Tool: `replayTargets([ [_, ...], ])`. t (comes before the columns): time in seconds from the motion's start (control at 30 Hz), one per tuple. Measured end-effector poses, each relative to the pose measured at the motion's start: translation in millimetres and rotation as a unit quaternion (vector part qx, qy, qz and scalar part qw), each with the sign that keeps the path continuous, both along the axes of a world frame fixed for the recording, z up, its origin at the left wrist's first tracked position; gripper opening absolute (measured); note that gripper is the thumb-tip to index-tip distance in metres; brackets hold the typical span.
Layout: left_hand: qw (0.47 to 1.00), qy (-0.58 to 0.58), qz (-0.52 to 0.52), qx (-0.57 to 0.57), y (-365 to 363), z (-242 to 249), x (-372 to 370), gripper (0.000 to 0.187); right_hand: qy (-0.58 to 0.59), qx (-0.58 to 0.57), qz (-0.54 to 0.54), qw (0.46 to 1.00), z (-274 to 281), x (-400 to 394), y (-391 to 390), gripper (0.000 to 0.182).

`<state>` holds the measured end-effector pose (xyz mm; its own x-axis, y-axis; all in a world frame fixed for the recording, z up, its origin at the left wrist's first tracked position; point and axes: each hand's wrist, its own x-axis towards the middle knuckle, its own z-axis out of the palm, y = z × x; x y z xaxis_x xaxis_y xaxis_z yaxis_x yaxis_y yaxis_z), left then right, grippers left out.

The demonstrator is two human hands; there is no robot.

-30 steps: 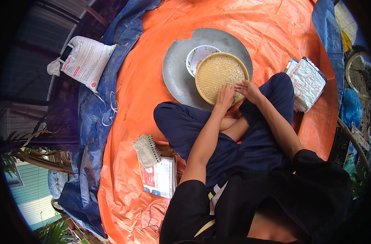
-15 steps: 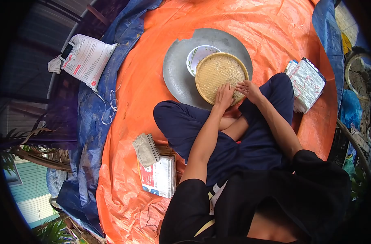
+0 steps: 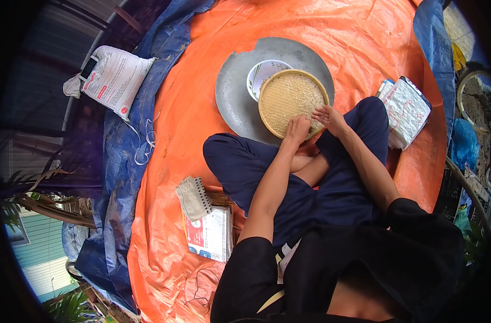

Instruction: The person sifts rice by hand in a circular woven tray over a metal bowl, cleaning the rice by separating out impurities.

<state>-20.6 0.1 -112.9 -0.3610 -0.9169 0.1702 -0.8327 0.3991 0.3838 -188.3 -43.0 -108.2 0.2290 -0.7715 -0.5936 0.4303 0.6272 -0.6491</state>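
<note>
A round woven bamboo tray [image 3: 276, 107] with a raised rim leans across a wide grey metal tray [image 3: 234, 102] and a white bowl [image 3: 261, 69] with a leaf pattern. Pale grains [image 3: 304, 92] are strewn over the bamboo, thickest on the right side. My left hand [image 3: 297, 128] rests at the near edge of the bamboo tray, fingers curled in among the grains; whatever they pinch is too small to make out. Beside it, my right hand [image 3: 330, 119] is open, fingers stretched over the right rim with the palm turned partly up.
I sit cross-legged on an orange tarp [image 3: 170, 156] bordered by a blue tarp [image 3: 116, 177]. A full white sack [image 3: 119, 78] with a phone [image 3: 88, 68] on it lies left. A spiral notebook [image 3: 193, 198] tops folded bags [image 3: 216, 234]; another folded stack [image 3: 405, 112] lies right.
My left hand's fingers, spread flat on the grains before, have curled in. My right hand stays nearly in place, its fingers slightly farther from the left hand. The trays have not moved.
</note>
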Motion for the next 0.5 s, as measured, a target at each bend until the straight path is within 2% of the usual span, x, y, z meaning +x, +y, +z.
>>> replayTargets([
  [0.23, 1.0, 0.008, 0.019, -0.002, -4.2, 5.3, 4.5, 0.009, -0.007, 0.002, 0.003, 1.0, 1.1, -0.9, 0.2, 0.036],
  [0.5, 0.995, 0.036, 0.085, 0.025, -13.2, 16.7, 14.1, 0.015, -0.011, 0.003, -0.003, 1.0, 1.7, -1.1, 0.2, 0.036],
])
